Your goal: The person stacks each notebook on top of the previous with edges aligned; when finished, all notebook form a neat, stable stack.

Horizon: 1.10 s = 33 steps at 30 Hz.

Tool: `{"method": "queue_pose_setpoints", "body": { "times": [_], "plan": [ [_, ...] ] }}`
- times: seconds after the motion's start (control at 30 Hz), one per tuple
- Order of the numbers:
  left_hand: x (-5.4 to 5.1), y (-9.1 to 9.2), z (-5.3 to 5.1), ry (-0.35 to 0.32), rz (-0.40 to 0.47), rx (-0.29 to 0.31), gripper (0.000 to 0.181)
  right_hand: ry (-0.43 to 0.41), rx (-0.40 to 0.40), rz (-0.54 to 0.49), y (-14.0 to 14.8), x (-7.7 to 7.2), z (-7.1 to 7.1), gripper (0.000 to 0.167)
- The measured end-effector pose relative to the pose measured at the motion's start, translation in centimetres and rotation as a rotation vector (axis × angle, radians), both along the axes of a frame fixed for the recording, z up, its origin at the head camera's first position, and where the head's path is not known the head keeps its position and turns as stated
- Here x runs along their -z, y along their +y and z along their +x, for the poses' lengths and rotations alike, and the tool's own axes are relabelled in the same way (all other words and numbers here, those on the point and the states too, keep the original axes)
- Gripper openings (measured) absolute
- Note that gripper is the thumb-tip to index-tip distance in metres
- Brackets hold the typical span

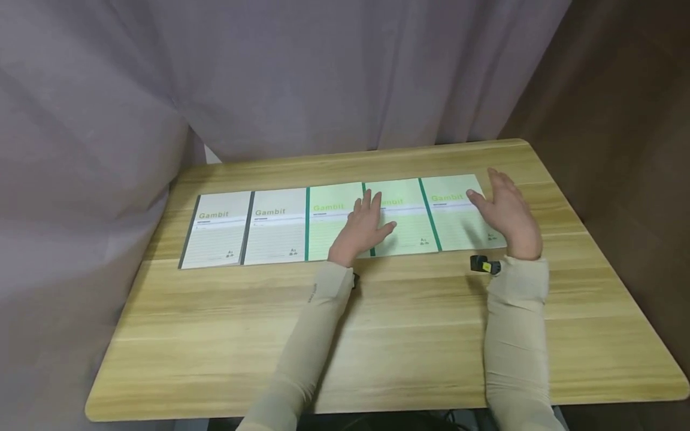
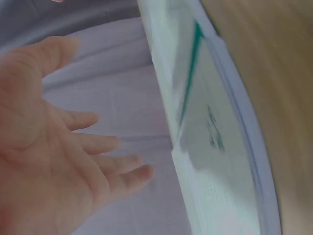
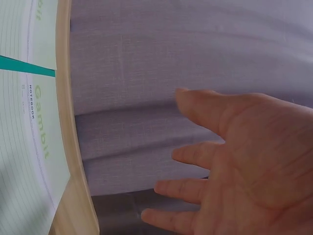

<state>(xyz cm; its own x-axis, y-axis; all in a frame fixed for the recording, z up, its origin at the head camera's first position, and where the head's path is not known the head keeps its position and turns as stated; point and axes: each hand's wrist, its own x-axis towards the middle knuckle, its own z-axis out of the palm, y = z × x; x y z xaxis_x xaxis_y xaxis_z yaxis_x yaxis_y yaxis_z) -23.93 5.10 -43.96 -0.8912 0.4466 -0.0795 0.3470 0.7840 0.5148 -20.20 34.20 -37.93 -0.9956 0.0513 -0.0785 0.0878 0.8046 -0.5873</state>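
Observation:
Several notebooks marked "Gambit" lie side by side in a row across the table. On the left are two white notebooks (image 1: 212, 233) with grey spines; to their right come three pale green notebooks (image 1: 401, 224) with green spines. My left hand (image 1: 361, 230) is held over the middle of the green ones, fingers spread, gripping nothing. Over the right edge of the rightmost green notebook (image 1: 458, 221) hovers my right hand (image 1: 509, 215), its fingers extended and its palm bare in the right wrist view. Both hands look apart from the covers.
The notebooks lie on a wooden table (image 1: 420, 335) with rounded corners. Grey curtains (image 1: 323, 78) hang behind and to the left, and a brown curtain (image 1: 620, 120) hangs at the right. A black wrist strap with a yellow mark (image 1: 487, 265) sits at my right cuff.

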Motion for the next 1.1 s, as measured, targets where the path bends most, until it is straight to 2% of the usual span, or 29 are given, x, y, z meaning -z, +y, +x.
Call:
{"method": "queue_pose_setpoints", "body": {
  "times": [0.17,0.33,0.53,0.63,0.8,0.9,1.1],
  "plan": [
    [-0.4,1.2,0.0,0.003,0.023,0.030,0.076,0.009,-0.009,-0.031,0.5,-0.1,-0.5,0.085],
    [-0.5,2.3,0.3,0.014,-0.003,0.085,0.074,0.013,-0.010,-0.051,0.8,-0.1,-0.9,0.088],
    [0.1,4.3,1.2,0.035,0.013,0.134,0.074,-0.019,-0.003,-0.048,1.3,0.2,-0.8,0.089],
    [0.8,5.3,2.1,0.038,0.031,0.134,0.074,-0.068,0.002,-0.041,1.6,0.5,-0.4,0.091],
    [1.7,6.6,3.3,0.026,0.069,0.139,0.075,-0.126,0.028,-0.093,2.2,1.1,0.2,0.094],
    [2.0,7.0,3.5,0.008,0.093,0.138,0.076,-0.131,0.032,-0.098,2.5,1.4,0.2,0.094],
    [1.9,7.4,3.7,-0.066,0.201,0.085,0.076,-0.159,0.027,-0.081,3.0,1.8,0.1,0.094]
  ]
}}
